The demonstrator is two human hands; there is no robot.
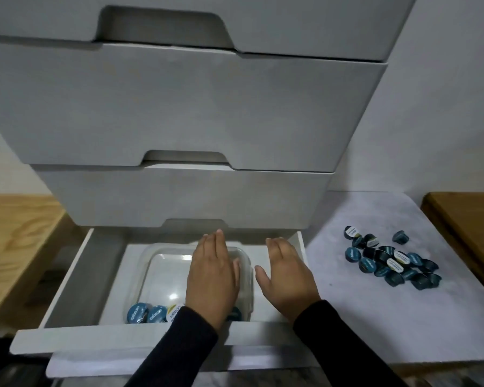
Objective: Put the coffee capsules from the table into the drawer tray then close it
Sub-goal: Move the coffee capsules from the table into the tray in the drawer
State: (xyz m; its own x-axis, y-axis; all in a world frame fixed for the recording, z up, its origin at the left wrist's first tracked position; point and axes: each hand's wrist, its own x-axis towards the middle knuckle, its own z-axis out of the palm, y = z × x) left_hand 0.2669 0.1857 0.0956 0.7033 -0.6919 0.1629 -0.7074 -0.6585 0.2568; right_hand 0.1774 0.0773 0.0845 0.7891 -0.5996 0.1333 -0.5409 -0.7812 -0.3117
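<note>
Both hands hover palm-down over the open white bottom drawer (67,277), holding nothing. The left hand (211,277), fingers straight and together, covers the clear plastic tray (157,263) (a few blue coffee capsules (148,314) lie at its near edge). The right hand (287,275) is beside it, fingers straight, thumb apart. A heap of dark blue capsules (391,261) sits on the white table (375,325) toward its right edge.

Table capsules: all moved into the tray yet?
No, a pile of capsules lies on the table right of the open drawer, and only a few sit in the tray.
</note>
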